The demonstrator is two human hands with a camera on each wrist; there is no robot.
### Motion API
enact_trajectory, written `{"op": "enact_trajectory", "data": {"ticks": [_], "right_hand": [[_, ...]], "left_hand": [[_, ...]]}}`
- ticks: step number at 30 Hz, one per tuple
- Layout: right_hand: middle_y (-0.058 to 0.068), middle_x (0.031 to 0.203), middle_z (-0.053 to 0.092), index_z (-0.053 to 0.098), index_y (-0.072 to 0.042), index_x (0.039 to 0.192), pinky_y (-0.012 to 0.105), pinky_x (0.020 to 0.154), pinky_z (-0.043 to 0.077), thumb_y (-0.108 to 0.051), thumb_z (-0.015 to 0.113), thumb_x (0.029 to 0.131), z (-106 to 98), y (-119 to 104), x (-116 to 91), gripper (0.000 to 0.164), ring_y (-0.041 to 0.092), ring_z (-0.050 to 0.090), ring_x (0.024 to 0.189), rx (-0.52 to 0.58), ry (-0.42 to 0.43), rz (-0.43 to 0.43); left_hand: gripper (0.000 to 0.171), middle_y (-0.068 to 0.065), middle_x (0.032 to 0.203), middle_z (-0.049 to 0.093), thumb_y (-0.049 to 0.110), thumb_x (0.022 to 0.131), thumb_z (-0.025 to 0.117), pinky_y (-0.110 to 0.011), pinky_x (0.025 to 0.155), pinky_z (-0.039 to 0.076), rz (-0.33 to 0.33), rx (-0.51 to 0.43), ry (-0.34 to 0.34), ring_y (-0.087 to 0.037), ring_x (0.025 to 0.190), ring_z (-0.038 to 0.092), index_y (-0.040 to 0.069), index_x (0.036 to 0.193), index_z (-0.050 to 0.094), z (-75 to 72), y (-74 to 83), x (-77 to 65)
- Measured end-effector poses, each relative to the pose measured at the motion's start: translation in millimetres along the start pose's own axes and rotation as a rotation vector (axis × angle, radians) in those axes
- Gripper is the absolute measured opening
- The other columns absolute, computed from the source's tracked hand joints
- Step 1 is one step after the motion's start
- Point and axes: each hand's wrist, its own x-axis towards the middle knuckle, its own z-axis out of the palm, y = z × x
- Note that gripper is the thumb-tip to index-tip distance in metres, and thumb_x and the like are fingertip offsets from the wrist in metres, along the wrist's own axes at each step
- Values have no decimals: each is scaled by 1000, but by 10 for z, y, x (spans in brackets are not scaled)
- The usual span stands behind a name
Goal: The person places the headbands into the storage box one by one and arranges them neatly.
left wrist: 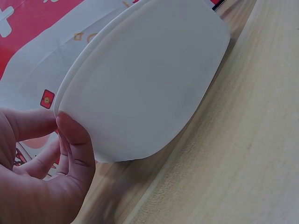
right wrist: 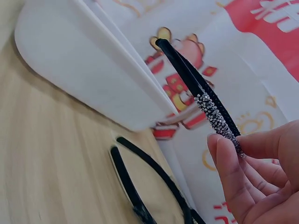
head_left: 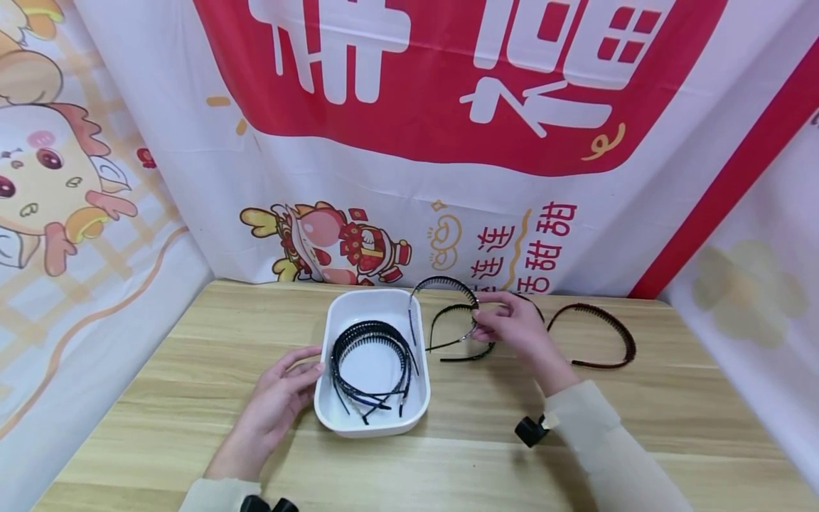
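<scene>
Black headband (right wrist: 212,112) is hanging raised over the tabletop (head_left: 256,320), right by the right rim of the white bin (head_left: 371,304). In the head view one end is overlapping that rim; you can't tell whether it's touching. It is showing comb teeth along the inside and a section of glittery silver-and-dark stones close to your grip.

Your right hand (head_left: 512,323) is pinching it between thumb and fingers, to the right of the bin. Your left hand (head_left: 281,391) is gripping the bin's left rim, thumb and fingers clamped over the edge. So your hands are working apart, one on either side of the bin.

Inside the bin, a bunch of black headbands (head_left: 373,326) is lying nested, arcs toward the far end, tips crossing toward the near end. Just right of the bin, more dark headbands (head_left: 451,307) are lying on the tabletop, partly hidden by your right hand; you can't tell the exact count. Farther right of the bin, a reddish-brown headband (head_left: 630,345) is lying with its curve facing away. Behind the bin, a printed cloth (head_left: 358,171) is hanging, red and white.
</scene>
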Motion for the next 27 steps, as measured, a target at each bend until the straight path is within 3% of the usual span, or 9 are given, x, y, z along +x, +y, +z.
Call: {"op": "enact_trajectory", "data": {"ticks": [18,27], "right_hand": [[27,103,77,63,-1,138,39,79,68,-2,76,97,525,-11,-7,43,18,77,71,18,-73,33],[10,83,75,63,2,136,36,74,68,0,75,96,713,-86,-21,42,16,75,66,20,-116,33]], "left_hand": [[43,8,105,76,6,104,64,-25,91,60,-4,-13,5,-8,99,72,9,146,54,2,9,5],[42,8,105,76,6,104,65,-26,91,59,-5,-10,1,-9,99,72,11,145,55,10,12,-2]]}}
